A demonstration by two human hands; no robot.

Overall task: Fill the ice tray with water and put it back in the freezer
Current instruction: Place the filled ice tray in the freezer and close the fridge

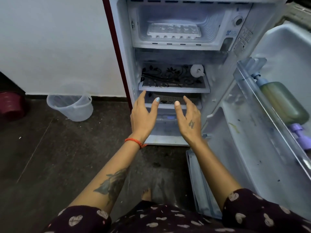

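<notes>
A white ice tray (174,31) lies flat inside the freezer compartment (212,27) at the top of the small open fridge. Its cells look pale and glossy; I cannot tell what is in them. My left hand (143,113) and my right hand (188,115) are both stretched out in front of the fridge, well below the freezer, at the height of the lower shelf. Their fingers are straight and spread, palms facing each other, and neither holds anything.
A glass shelf (175,89) with a black floral print carries a small white round object (197,70). The fridge door (262,132) stands open on the right, with bottles (282,101) in its rack. A clear plastic jug (71,105) stands on the dark floor at left.
</notes>
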